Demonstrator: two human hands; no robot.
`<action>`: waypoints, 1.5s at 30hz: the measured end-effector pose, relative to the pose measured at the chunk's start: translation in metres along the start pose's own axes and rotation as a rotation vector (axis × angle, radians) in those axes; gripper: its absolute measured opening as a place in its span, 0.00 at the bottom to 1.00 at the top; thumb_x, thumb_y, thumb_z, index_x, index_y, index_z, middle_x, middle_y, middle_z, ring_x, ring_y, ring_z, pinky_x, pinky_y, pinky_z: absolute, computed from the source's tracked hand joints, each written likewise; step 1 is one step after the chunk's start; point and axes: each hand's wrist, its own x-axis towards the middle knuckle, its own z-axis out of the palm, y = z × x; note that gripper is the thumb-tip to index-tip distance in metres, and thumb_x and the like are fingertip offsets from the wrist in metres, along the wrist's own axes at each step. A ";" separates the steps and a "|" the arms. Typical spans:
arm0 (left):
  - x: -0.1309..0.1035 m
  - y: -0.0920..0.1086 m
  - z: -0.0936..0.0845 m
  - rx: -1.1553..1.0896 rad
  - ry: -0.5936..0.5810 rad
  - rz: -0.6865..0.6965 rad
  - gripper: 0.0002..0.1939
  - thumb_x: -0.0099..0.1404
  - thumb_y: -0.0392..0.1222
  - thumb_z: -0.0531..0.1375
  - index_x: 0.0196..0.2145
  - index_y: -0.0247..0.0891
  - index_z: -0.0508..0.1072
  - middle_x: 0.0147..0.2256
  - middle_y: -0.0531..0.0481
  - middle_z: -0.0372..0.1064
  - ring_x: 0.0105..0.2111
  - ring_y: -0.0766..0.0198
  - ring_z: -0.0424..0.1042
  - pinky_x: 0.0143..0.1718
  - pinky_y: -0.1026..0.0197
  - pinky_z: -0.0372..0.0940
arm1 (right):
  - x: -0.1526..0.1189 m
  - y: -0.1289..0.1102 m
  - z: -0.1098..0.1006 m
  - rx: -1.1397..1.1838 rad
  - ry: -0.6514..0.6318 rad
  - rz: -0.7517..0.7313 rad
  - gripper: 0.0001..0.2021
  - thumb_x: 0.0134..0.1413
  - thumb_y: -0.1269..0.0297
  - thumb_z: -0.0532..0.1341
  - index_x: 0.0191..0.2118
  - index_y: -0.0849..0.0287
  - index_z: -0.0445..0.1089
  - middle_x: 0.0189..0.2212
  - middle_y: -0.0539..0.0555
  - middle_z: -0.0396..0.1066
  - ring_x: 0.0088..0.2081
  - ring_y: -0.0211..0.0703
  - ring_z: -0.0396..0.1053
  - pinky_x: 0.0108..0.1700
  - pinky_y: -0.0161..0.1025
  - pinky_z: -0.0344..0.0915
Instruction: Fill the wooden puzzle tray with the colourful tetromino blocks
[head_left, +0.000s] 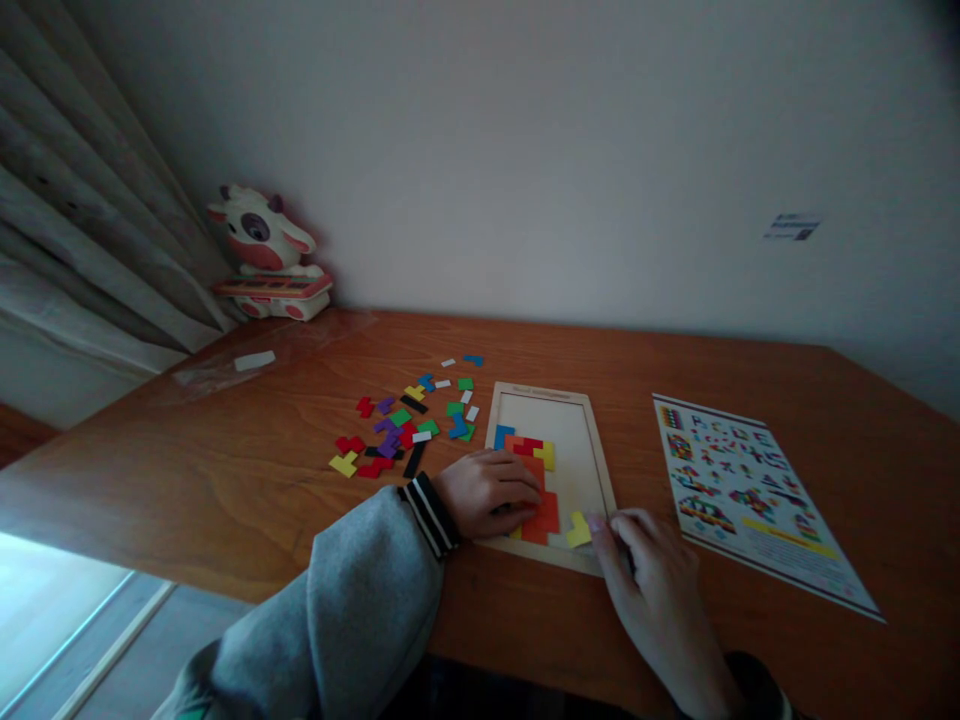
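A wooden puzzle tray [592,430] with a pale base lies on the table. In its left part sit orange puzzle pieces [551,512], a blue puzzle piece [504,436], a red one and a yellow one. My left hand [489,492] rests over the tray's left side, fingers laid across the orange pieces and hiding some of them. At the tray's lower right corner, my right hand [654,575] has its fingers curled, with the thumb tip at the edge of a yellow puzzle piece [578,531]. That piece lies apart from the orange ones.
Loose colored pieces [390,440] are scattered left of the tray. A printed pattern sheet [750,490] lies to the right. At the back left stands a cow toy with a keyboard [274,285], near clear plastic wrap [210,375] and a curtain [90,200]. A wall closes off the back.
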 end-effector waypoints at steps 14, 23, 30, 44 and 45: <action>-0.003 0.001 0.007 0.053 -0.014 -0.029 0.10 0.71 0.41 0.56 0.42 0.38 0.77 0.44 0.45 0.78 0.45 0.59 0.75 0.50 0.56 0.67 | -0.001 -0.012 0.002 -0.237 -0.002 -0.125 0.10 0.61 0.55 0.59 0.33 0.54 0.65 0.31 0.54 0.68 0.36 0.51 0.66 0.40 0.48 0.56; -0.024 0.019 0.005 0.054 0.142 -0.186 0.09 0.69 0.38 0.57 0.42 0.38 0.76 0.44 0.46 0.78 0.45 0.59 0.76 0.48 0.56 0.70 | -0.018 -0.014 0.003 -0.110 -0.007 -0.224 0.14 0.66 0.57 0.56 0.53 0.55 0.67 0.48 0.59 0.71 0.48 0.52 0.69 0.51 0.49 0.64; -0.056 0.049 0.006 0.115 0.170 -0.432 0.15 0.66 0.40 0.59 0.49 0.38 0.74 0.53 0.41 0.72 0.53 0.52 0.71 0.54 0.46 0.69 | -0.029 -0.017 0.002 -0.179 0.008 -0.228 0.20 0.65 0.56 0.56 0.59 0.58 0.65 0.57 0.60 0.70 0.57 0.55 0.67 0.56 0.54 0.62; -0.081 0.051 -0.006 0.258 0.207 -0.672 0.16 0.70 0.44 0.57 0.53 0.39 0.73 0.55 0.41 0.71 0.54 0.49 0.71 0.55 0.42 0.68 | -0.029 -0.007 0.007 -0.130 0.027 -0.252 0.19 0.65 0.55 0.56 0.56 0.58 0.68 0.56 0.60 0.72 0.58 0.53 0.68 0.57 0.53 0.64; -0.082 0.049 -0.007 0.264 0.202 -0.662 0.15 0.71 0.43 0.57 0.53 0.39 0.73 0.55 0.41 0.71 0.54 0.49 0.71 0.55 0.43 0.68 | -0.028 -0.007 0.008 -0.127 0.027 -0.250 0.18 0.65 0.55 0.56 0.56 0.58 0.68 0.56 0.60 0.72 0.58 0.53 0.68 0.57 0.53 0.64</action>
